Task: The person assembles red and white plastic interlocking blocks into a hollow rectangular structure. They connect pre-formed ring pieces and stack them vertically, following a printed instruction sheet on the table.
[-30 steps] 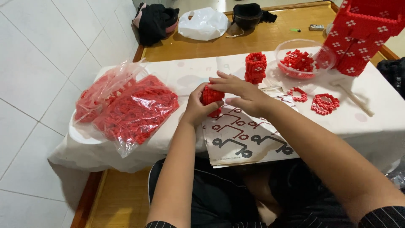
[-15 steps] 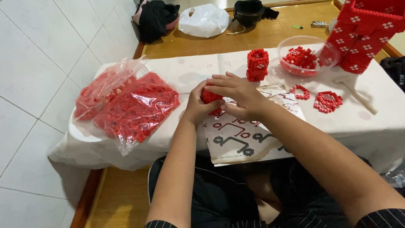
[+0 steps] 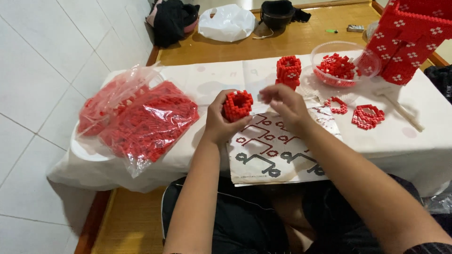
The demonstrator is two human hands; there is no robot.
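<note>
My left hand (image 3: 219,123) is clamped on a small red brick block (image 3: 238,105) with a hollow middle — held up just above the near part of the worktop (image 3: 414,141), over the top edge of the printed diagram sheet (image 3: 273,150). My right hand (image 3: 285,104) sits just to the right of the block, fingers pinched together near its side; I can't tell if a tiny piece is between them, and they don't seem to touch the block.

Around it:
- Left: clear plastic bag (image 3: 136,122) full of red pieces, lying on the worktop's left end, close to my left hand but apart from it.
- Behind the block: a short red brick tower (image 3: 288,71), standing upright.
- Right of that: clear bowl (image 3: 343,63) with loose red pieces.
- Far right: big red brick structure (image 3: 407,40) with white flower marks, partly out of view, just beside the bowl.
- Between bowl and sheet: two flat red ring pieces (image 3: 367,116) and a pale stick (image 3: 400,108) lying at an angle.

Nothing blocks the block itself — my right forearm crosses over the sheet's right side and hides part of it. Farther back, off the worktop: dark bag (image 3: 172,19), white plastic bag (image 3: 226,21), black bowl-like thing (image 3: 278,11).
</note>
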